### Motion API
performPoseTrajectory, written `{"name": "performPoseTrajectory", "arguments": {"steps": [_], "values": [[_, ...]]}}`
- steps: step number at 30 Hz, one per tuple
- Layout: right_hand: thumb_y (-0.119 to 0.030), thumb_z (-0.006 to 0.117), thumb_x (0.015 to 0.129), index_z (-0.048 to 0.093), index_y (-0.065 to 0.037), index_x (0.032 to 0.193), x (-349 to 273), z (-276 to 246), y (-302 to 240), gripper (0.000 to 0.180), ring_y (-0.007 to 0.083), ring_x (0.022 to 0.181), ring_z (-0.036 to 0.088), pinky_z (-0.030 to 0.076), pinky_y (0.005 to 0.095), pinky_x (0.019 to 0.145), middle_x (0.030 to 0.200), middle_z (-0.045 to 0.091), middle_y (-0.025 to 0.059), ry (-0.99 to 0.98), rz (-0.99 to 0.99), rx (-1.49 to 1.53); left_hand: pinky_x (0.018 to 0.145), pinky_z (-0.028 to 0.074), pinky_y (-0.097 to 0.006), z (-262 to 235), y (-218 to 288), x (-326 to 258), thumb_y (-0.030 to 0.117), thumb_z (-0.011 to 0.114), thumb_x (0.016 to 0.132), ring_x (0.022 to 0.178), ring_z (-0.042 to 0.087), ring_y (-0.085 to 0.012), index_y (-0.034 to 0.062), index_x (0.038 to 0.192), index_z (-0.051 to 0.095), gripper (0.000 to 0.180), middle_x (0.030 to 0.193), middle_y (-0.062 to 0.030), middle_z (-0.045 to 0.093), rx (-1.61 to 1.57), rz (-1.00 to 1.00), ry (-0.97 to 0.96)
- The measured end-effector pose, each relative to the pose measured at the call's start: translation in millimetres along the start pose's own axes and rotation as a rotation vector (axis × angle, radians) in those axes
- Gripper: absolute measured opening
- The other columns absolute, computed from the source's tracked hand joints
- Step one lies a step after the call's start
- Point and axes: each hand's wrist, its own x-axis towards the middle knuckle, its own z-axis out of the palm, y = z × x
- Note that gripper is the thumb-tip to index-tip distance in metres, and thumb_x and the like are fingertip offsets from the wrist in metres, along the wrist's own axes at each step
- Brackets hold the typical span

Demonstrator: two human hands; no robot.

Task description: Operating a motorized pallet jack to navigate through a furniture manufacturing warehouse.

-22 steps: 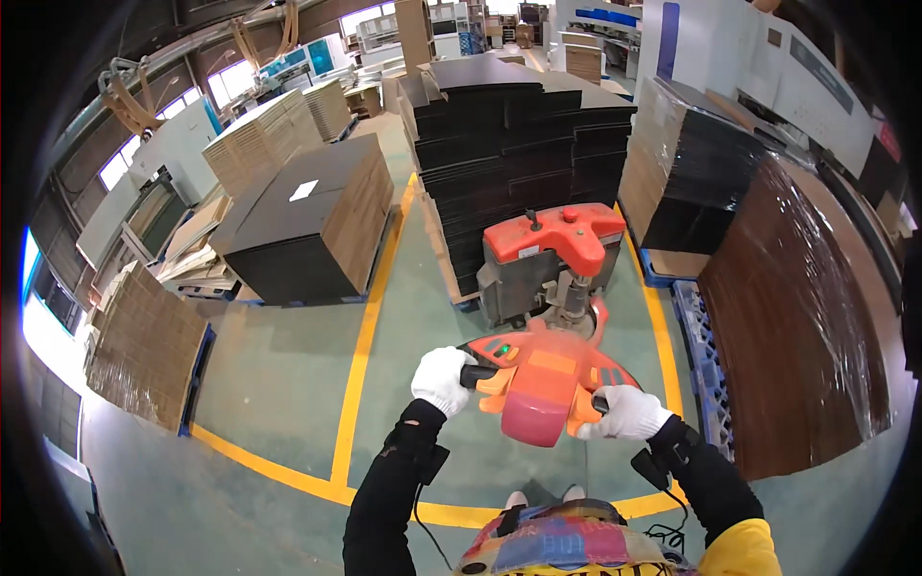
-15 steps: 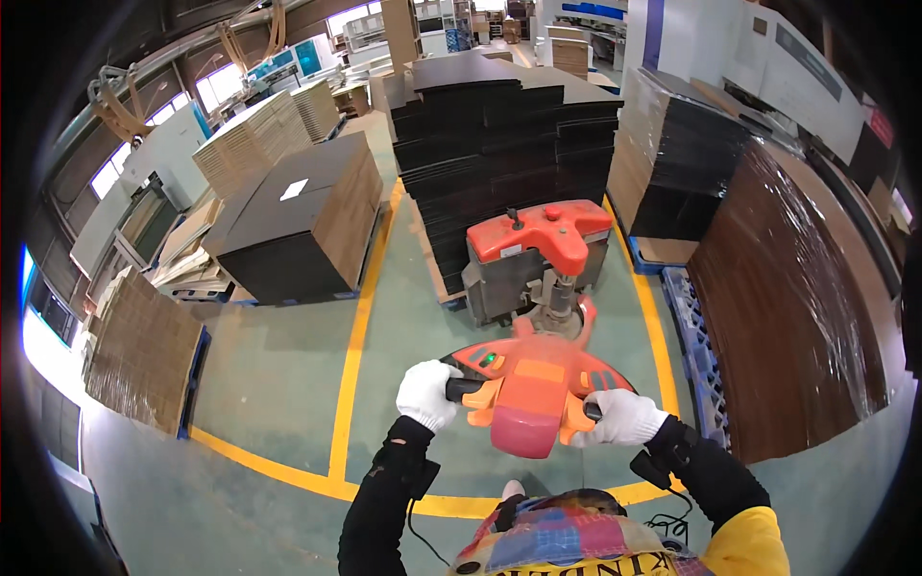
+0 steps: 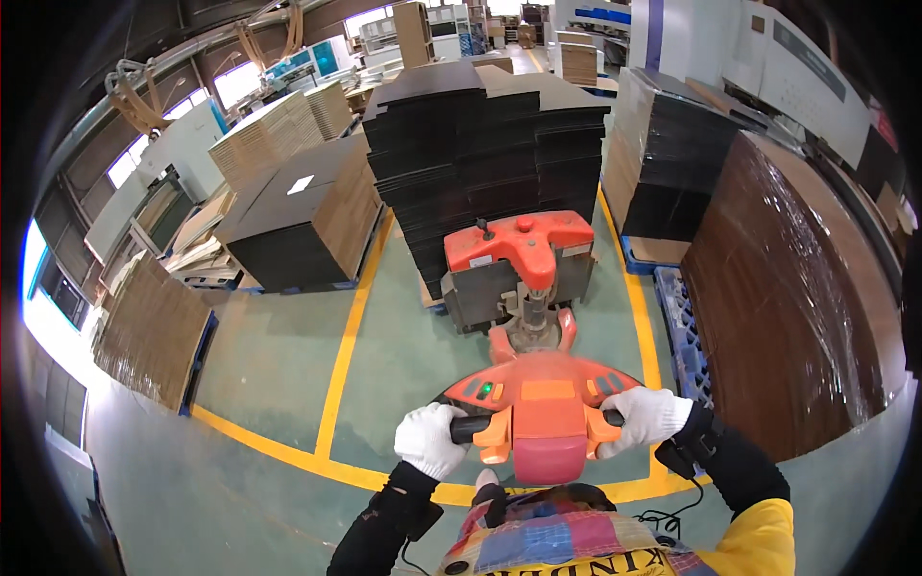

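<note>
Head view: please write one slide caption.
Both white-gloved hands grip the orange-red tiller of a pallet truck before stacked black boards.

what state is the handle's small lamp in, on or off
On: the lamp glows green on the left side of the orange-red handle.

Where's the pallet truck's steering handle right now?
In the head view, lower part, right of centre: the steering handle is held between the left hand and right hand, nearer than the truck's red-topped body.
</note>
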Motion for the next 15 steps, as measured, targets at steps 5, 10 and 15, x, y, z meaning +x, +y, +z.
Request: {"name": "performPoseTrajectory", "arguments": {"steps": [5,10,15], "values": [[-0.063,0.076,0.069,0.064,-0.002,0.114,-47,-15,53,0.077,0.0304,0.093,0.065,0.05,0.0368,0.08,0.098,0.068,0.0137,0.022,-0.117,-0.129,0.069,0.054,-0.043,4,88,-30,0.019,0.079,0.06,0.079,0.068,-0.0321,0.0141,0.086,0.07,0.028,0.084,-0.0089,0.069,0.016,-0.118,-0.023],[-0.063,0.077,0.069,0.064,-0.002,0.116,-78,-29,128,0.078,0.0312,0.092,0.066,0.05,0.0373,0.079,0.098,0.068,0.015,-0.06,-0.262,-0.137,0.071,0.056,-0.041,13,179,-54,0.025,0.083,0.061,0.08,0.069,-0.0307,0.0141,0.085,0.071,0.029,0.083,-0.0085,0.07,0.056,-0.216,-0.062],[-0.061,0.079,0.067,0.066,-0.005,0.114,-116,-52,175,0.074,0.0305,0.088,0.066,0.05,0.0383,0.077,0.096,0.069,0.0144,-0.107,-0.221,-0.199,0.07,0.056,-0.043,23,263,-68,0.027,0.081,0.064,0.077,0.07,-0.033,0.0138,0.088,0.072,0.028,0.084,-0.0106,0.071,0.047,-0.286,-0.194]]}}
